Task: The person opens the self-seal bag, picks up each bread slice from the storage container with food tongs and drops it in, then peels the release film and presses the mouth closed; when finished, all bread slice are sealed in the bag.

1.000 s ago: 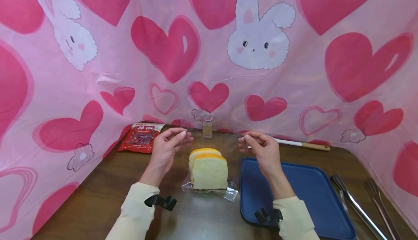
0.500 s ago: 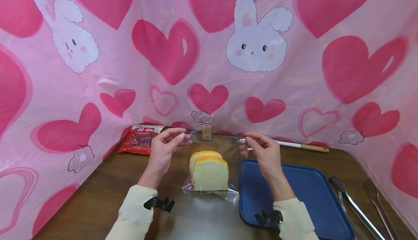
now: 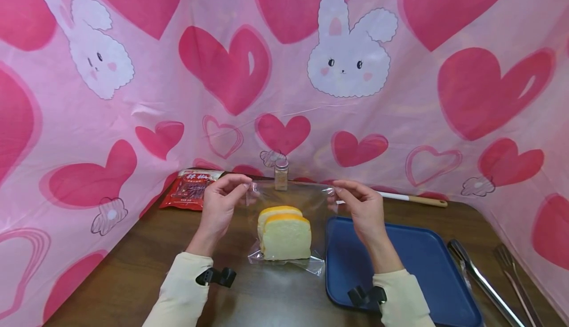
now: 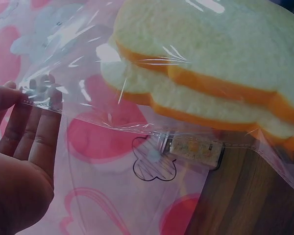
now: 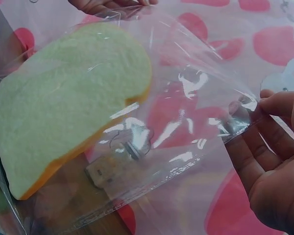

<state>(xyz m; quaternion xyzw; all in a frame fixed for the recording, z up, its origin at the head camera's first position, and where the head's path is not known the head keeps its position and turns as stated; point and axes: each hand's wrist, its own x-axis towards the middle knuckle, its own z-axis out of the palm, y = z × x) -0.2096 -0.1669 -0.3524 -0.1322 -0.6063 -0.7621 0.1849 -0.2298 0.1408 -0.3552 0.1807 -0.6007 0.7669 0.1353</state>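
Observation:
Two slices of bread (image 3: 286, 238) with orange crusts stand upright, one behind the other, inside a clear plastic bag (image 3: 316, 263) on the table. My left hand (image 3: 220, 208) pinches the bag's upper left corner between thumb and fingers; the left wrist view shows this hand (image 4: 27, 152) with the film at its fingertips. On the other side, my right hand (image 3: 364, 211) pinches the upper right corner, as the right wrist view confirms at that hand (image 5: 274, 156). The bag's top edge is stretched between both hands, above the bread (image 5: 73, 93).
A small spice jar (image 3: 281, 175) stands behind the bag. At the back left lies a red packet (image 3: 188, 191). To the right are a blue tray (image 3: 418, 263), metal tongs (image 3: 484, 282), a fork (image 3: 515, 277) and a white utensil with a wooden handle (image 3: 426, 201).
The bag's top edge is now drawn tauter between my hands. My left hand has shifted slightly left and the right hand slightly right. The bread stays in place.

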